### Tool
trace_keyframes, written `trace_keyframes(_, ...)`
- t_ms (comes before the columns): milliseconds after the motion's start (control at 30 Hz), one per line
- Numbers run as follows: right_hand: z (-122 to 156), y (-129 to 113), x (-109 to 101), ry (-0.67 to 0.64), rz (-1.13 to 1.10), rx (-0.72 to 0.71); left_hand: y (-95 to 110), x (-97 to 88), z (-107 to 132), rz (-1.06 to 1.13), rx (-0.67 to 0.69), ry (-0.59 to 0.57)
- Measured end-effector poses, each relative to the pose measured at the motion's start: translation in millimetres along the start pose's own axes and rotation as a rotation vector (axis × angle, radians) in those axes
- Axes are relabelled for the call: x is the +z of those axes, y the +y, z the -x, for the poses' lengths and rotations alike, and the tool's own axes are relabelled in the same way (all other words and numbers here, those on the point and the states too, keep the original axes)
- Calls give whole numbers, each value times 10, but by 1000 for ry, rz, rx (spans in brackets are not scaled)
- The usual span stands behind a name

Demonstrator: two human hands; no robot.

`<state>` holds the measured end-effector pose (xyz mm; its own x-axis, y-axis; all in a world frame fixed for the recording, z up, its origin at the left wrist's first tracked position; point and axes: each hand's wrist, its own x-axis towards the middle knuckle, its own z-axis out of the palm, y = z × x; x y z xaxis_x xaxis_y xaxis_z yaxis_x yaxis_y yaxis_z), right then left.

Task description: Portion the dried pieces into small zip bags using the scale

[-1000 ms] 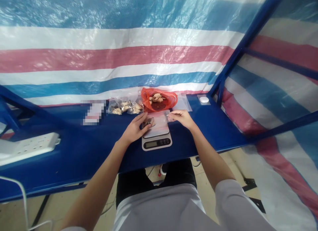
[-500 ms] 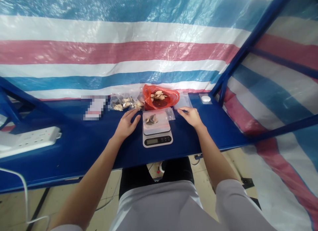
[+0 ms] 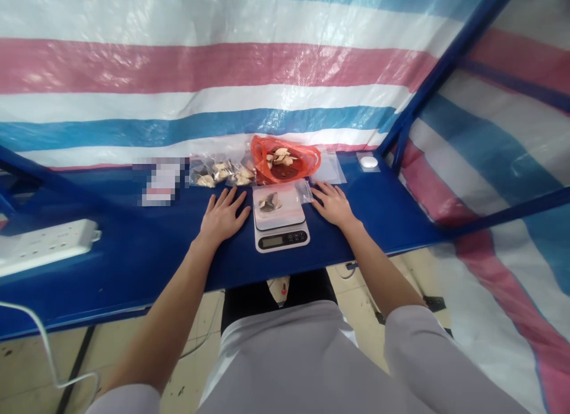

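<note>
On the dark blue table top (image 3: 133, 253), a white digital kitchen scale (image 3: 280, 240) stands between the person's two hands. Its flat white plate carries a few small, curved, grey-brown pieces (image 3: 268, 203) with a rough, dry look. The left hand (image 3: 222, 217) and the right hand (image 3: 332, 205) lie open and palm down on the smooth table, apart from each other and holding nothing, one at each side of the scale and close to it. Behind it, a crumpled orange-red plastic bag (image 3: 285, 164) holds pale and dark pieces, and clear plastic bags (image 3: 218, 173) with pale pieces lie to its left. The front table edge runs close below the scale, and a white power strip (image 3: 44, 246) lies well to the left.
</note>
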<state>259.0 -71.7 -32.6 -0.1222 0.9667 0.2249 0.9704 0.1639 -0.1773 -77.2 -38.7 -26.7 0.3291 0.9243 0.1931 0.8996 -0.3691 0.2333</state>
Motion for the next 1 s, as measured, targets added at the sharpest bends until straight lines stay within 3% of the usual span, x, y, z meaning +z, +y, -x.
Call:
trace_keyframes(733, -3, -20, 6, -32, -4, 37, -13, 11, -5, -26, 5, -3)
trace_keyframes(1000, -4, -19, 5, -27, 2, 34, 43, -49, -10, -75, -24, -65)
